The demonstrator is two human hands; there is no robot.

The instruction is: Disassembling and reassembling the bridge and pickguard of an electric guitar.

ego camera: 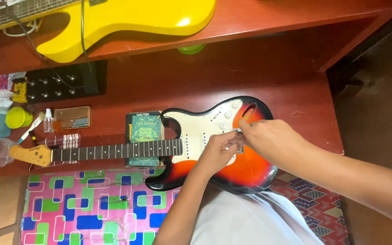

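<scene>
Both my hands pinch at the bridge of the sunburst electric guitar (214, 145), which lies flat on the red table (305, 95).

My left hand (217, 152) and right hand (268, 138) meet with fingers narrowed on something small at the bridge; I can't make out what, since my own fingers cover it. A slip here could scratch the glossy body or drop a tiny part onto the patterned mat (91, 204). The neck rests on a green book (145, 131) and could roll off. The yellow guitar (132, 22) above is cut off by the frame edge.
</scene>
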